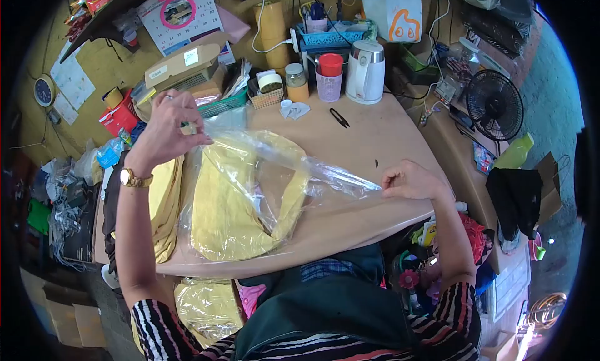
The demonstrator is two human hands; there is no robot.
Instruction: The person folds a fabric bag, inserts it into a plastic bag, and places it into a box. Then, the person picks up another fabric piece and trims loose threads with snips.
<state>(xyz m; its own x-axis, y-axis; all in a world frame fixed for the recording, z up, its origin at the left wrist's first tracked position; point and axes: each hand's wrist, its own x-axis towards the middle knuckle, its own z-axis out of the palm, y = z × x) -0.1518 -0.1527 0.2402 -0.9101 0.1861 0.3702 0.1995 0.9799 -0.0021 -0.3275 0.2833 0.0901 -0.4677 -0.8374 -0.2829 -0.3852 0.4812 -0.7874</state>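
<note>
A clear plastic bag (250,142) with a folded yellow cloth item (222,211) inside lies on the brown table (369,142). My left hand (178,125), with a gold watch at the wrist, is raised over the bag's upper left and pinches its edge. At the right, my right hand (409,181) pinches the other end of the plastic, which is stretched in a narrow band between both hands. More yellow cloth (164,205) hangs over the table's left side, under my left forearm.
Black snips (339,117) lie near the back. Behind them stand a white kettle (365,72), a red-lidded cup (329,80), a jar (296,83) and baskets. A black fan (495,105) is at the right. Wrapped yellow packages (207,308) sit below the front edge.
</note>
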